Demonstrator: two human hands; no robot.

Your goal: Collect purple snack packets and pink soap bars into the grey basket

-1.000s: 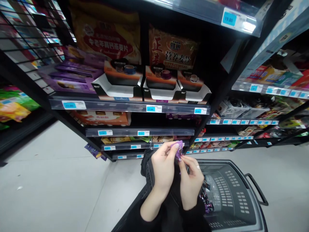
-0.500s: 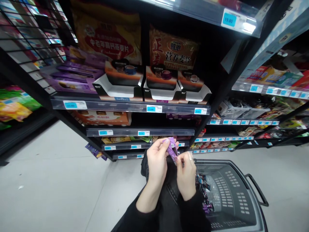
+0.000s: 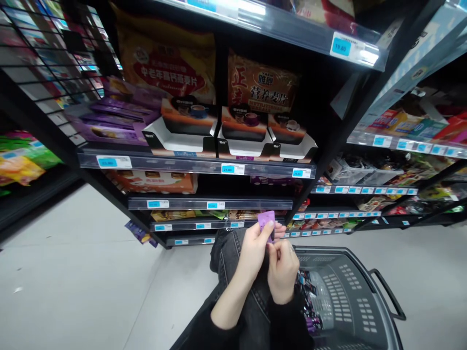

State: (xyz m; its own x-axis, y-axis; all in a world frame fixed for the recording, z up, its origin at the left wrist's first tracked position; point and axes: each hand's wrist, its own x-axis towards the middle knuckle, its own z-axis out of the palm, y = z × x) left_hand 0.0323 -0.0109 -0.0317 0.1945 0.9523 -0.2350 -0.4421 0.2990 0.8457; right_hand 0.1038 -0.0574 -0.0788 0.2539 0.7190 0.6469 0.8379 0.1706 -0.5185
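A small purple sachet sits in my left hand, pressed under the thumb with its upper end sticking up past the fingers. My right hand pinches at the sachet's lower end, its fingers curled in. Both hands are close together above my bent knee. To the right stands a grey shopping basket holding several dark and purple sachets. Open display boxes stand on the shelf ahead.
Purple packs and cereal bags share the shelf with the boxes. Price-tagged shelf edges run across in front of me. A blue-purple packet hangs or lies by the lower left shelf. Pale floor stretches leftward.
My hands have shifted slightly right and down. The sachet has turned more upright and shows a flatter purple face. The view has tilted a little upward.
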